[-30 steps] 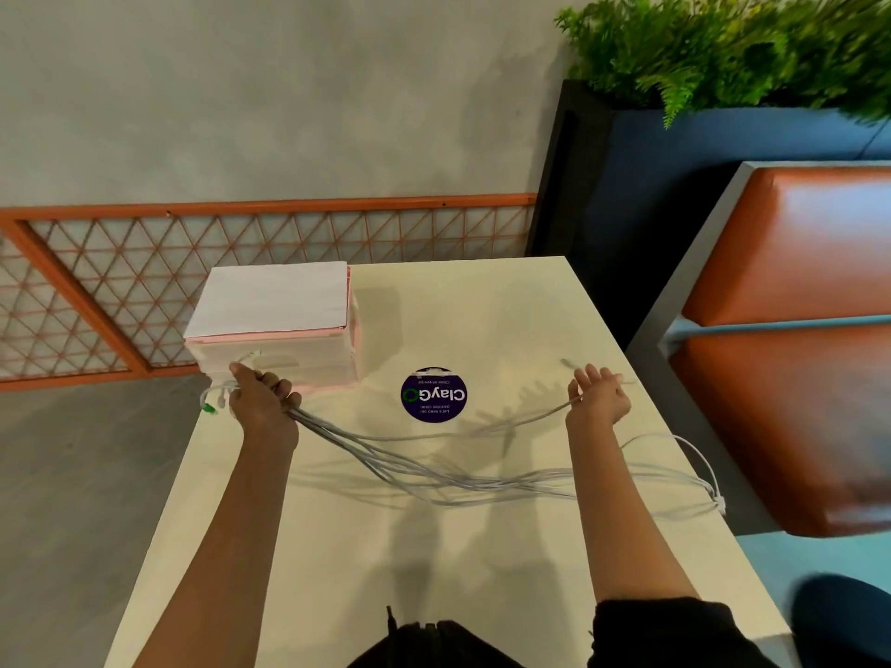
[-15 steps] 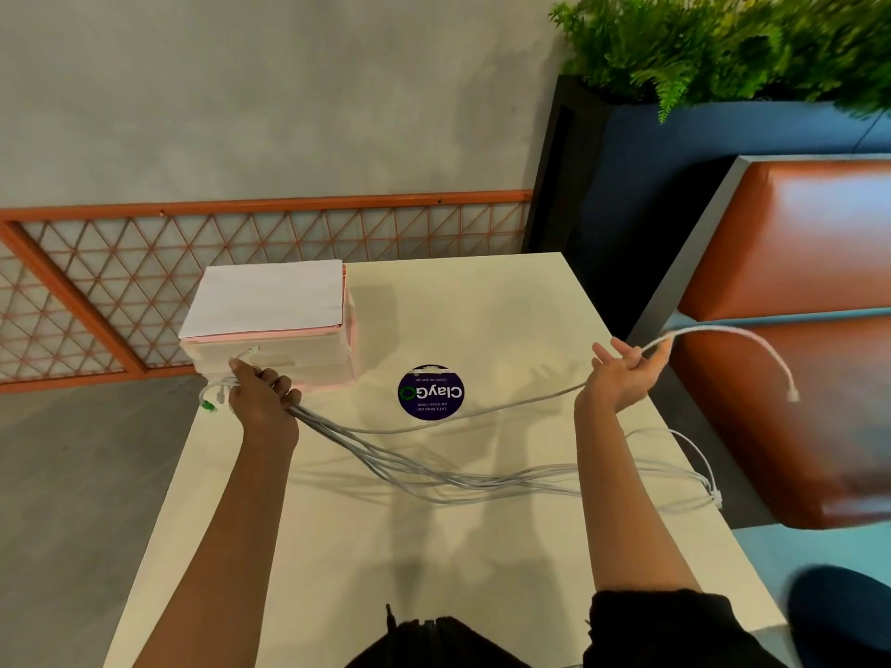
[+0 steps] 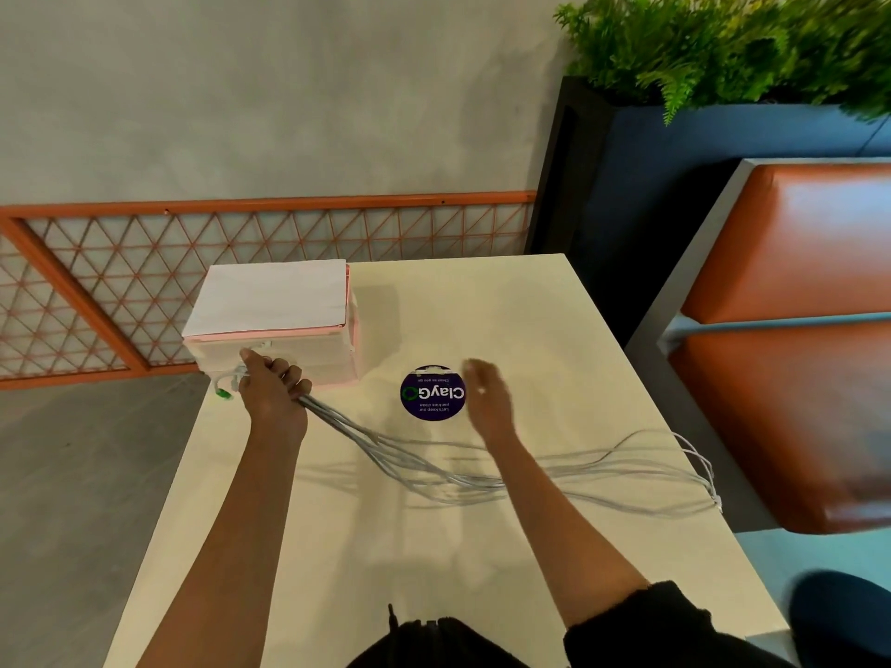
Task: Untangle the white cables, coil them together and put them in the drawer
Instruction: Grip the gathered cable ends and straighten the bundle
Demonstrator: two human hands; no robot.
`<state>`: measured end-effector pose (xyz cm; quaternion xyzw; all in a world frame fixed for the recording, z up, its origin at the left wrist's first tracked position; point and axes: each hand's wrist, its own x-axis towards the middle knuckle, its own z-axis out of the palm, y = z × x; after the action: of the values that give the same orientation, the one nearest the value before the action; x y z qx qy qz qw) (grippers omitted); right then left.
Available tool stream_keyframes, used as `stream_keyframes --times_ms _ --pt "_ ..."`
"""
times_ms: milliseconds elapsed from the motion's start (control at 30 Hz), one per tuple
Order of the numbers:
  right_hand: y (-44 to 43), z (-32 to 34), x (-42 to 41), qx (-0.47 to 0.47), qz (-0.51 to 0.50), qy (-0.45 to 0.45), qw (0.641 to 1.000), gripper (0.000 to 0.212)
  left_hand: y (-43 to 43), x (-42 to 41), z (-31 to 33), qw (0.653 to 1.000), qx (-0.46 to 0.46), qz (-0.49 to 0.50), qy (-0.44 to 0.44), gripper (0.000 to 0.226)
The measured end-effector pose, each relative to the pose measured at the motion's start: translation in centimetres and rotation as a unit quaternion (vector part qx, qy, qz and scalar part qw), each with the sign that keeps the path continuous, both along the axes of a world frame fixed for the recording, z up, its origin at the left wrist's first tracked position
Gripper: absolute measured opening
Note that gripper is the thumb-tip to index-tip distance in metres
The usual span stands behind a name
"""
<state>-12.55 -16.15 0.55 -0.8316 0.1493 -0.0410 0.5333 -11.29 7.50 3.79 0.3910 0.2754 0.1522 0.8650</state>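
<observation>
The left hand (image 3: 272,395) is curled tight around one end of the white cables (image 3: 424,467), gripping the bunch just in front of the small pink-and-white drawer unit (image 3: 289,306) at the bench's (image 3: 482,571) far left corner. From that fist the cables fan out loosely across the bench to its right edge. The right hand (image 3: 487,400) is blurred, fingers spread and holding nothing, just beside the round purple sticker (image 3: 432,392).
</observation>
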Motion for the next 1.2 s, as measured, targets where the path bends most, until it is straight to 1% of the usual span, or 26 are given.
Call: stream_keyframes --times_ms 33,67,100,133,200,233,267,333,400,467,667,833,933,1033,1133,1200 --pt "1.7 -1.1 -0.1 0.018 0.109 0.022 0.994 0.031 0.0 0.1 0.2 1.000 -0.005 -0.004 -0.004 0.042" --pt "3.4 -0.9 -0.8 0.044 0.192 0.063 0.978 0.036 0.0 0.1 0.3 1.000 -0.010 -0.007 -0.010 0.042" --pt "4.9 -0.9 -1.5 0.060 0.266 0.086 0.958 0.041 0.1 0.2 0.5 1.000 -0.015 -0.012 -0.016 0.042" --pt "6.1 -1.1 -2.1 0.054 0.321 0.093 0.941 0.045 0.2 0.2 0.5 0.999 -0.019 -0.015 -0.021 0.042" --pt "7.2 -2.2 -2.7 -0.019 0.382 0.092 0.919 0.053 0.4 0.2 0.6 0.999 -0.018 -0.020 -0.027 0.042" --pt "7.2 -3.0 -2.7 -0.061 0.404 0.103 0.907 0.053 0.6 0.1 0.6 0.999 -0.014 -0.021 -0.028 0.042" --pt "7.0 -3.6 -2.8 -0.083 0.414 0.125 0.898 0.048 0.7 0.1 0.6 0.999 -0.011 -0.021 -0.027 0.042" --pt "6.0 -4.7 -2.8 -0.095 0.397 0.147 0.901 0.037 1.0 0.0 0.7 0.999 -0.011 -0.017 -0.025 0.043" --pt "4.6 -5.6 -3.1 -0.138 0.349 0.151 0.915 0.044 1.4 0.1 0.9 1.000 -0.015 -0.016 -0.022 0.043" --pt "3.2 -6.3 -3.4 -0.217 0.313 0.151 0.912 0.050 1.7 0.2 0.9 1.000 -0.014 -0.017 -0.022 0.043" --pt "0.7 -6.9 -3.4 -0.309 0.227 0.124 0.915 0.050 1.6 -0.1 0.3 0.999 -0.021 -0.028 -0.022 0.044" --pt "-0.8 -7.6 -3.7 -0.327 0.200 0.182 0.906 0.043 1.6 -0.2 0.3 0.999 -0.025 -0.014 -0.024 0.043" --pt "-1.7 -8.1 -4.0 -0.339 0.187 0.194 0.901 0.039 1.5 -0.3 0.3 1.000 0.006 0.002 -0.017 0.044" --pt "-3.2 -8.1 -4.4 -0.375 0.166 0.200 0.890 0.037 1.5 -0.3 0.4 0.999 0.029 0.012 -0.014 0.045" --pt "-5.1 -8.0 -4.9 -0.420 0.131 0.203 0.874 0.034 1.5 -0.4 0.6 0.999 0.041 0.031 -0.016 0.045" --pt "-6.0 -8.0 -5.0 -0.423 0.101 0.210 0.876 0.031 1.5 -0.4 0.6 0.998 0.046 0.040 -0.015 0.045"
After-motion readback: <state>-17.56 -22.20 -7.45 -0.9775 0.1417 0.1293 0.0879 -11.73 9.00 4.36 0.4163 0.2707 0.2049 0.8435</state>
